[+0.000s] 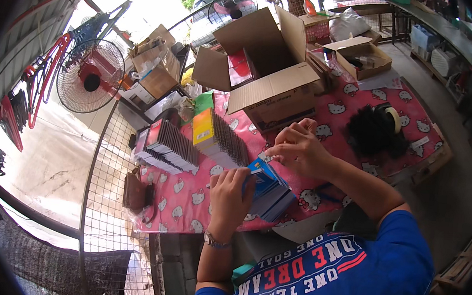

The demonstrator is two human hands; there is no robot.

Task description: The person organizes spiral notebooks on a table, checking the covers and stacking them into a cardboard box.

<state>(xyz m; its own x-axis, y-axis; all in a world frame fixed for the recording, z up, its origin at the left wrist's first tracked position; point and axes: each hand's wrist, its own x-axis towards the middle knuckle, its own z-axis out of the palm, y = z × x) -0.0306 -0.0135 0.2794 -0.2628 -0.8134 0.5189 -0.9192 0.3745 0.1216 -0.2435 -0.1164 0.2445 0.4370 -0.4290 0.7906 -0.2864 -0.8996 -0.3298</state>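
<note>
A stack of blue-covered notebooks (272,193) stands near the table's front edge, right before me. My left hand (229,194) is closed against its left side, thumb and fingers at the covers' edge. Over the far right corner of that stack, my right hand (300,148) has its fingers curled and pinched together. Whatever lies between those fingertips is too small to make out. Farther back on the left are a stack of yellow-covered notebooks (220,140) and a stack of red and dark-covered notebooks (167,146).
An open cardboard box (281,109) with red-covered items inside stands at the back. A black furry bundle (375,131) and a roll of tape (394,121) lie to the right. Behind is a shallow carton (366,69); a brown pouch (138,192) and a fan (90,76) are left.
</note>
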